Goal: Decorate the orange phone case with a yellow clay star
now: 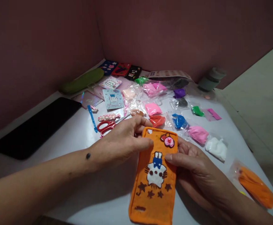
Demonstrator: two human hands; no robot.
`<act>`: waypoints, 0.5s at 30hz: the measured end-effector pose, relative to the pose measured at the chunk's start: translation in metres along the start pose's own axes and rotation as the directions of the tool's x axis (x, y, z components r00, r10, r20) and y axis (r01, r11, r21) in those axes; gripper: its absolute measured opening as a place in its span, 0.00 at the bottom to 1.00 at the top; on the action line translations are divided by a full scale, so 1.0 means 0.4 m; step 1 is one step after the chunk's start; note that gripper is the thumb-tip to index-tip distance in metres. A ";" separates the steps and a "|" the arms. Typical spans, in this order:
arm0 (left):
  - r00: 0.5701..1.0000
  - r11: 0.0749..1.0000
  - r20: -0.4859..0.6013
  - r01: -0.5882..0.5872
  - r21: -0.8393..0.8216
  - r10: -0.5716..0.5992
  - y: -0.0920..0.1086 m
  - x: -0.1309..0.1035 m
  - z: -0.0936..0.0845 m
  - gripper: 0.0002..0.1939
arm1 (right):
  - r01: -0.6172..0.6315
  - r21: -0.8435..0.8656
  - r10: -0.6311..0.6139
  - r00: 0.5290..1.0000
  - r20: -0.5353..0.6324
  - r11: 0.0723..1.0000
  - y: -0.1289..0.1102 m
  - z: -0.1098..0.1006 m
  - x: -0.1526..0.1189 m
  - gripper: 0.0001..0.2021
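You have the orange phone case (pixel 153 200) in front of you, above the near part of the white table (pixel 110 187), its lower end at the bottom of your view. Your left hand (pixel 129 137) grips its upper left side, thumb on the face; your right hand (pixel 190 162) grips the right side, thumb on the face and fingers behind. Both hands are clamped on it, one at each side. A raised orange rim runs round its edge, and the white cat figure (pixel 156 175) stands upside down to you, above brown stars.

Just beyond your left hand lie the red-handled scissors (pixel 105 126) and a blue tool (pixel 92 118). Past them is a light-blue card (pixel 113 100); its print, like that on the sheet (pixel 169 74) by the wall, is too small to read.

White tabletop shows between your left forearm and the black slab (pixel 38 128). To your right, the white packet (pixel 217 148) and the orange packet (pixel 256 187) lie near the table's slanting right edge, the orange one closest to you. At the back, three decorated cases (pixel 121 69) sit near the wall corner.
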State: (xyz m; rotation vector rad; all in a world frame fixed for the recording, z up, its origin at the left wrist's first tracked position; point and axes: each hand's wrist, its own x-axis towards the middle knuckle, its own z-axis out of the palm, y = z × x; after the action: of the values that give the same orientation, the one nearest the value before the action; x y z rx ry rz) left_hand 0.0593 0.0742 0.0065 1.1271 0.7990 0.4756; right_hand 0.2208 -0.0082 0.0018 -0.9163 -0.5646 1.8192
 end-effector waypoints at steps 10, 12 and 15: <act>0.999 0.998 0.020 0.027 -0.060 -0.026 0.015 -0.001 0.005 0.14 | 0.003 0.031 -0.003 1.000 -0.023 1.000 0.003 -0.002 -0.001 0.24; 1.000 0.998 0.009 0.023 -0.050 -0.023 0.012 0.000 0.004 0.15 | -0.008 0.040 0.009 0.999 -0.036 0.999 0.003 -0.002 0.001 0.23; 1.000 0.999 -0.012 0.018 -0.026 -0.019 0.007 0.001 0.002 0.17 | -0.009 0.043 0.011 1.000 -0.029 0.999 0.004 -0.001 0.001 0.20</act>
State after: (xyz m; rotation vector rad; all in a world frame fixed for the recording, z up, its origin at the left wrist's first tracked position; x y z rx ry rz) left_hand 0.0603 0.0752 0.0091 1.0931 0.8108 0.4762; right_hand 0.2200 -0.0086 0.0004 -0.9169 -0.5018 1.8171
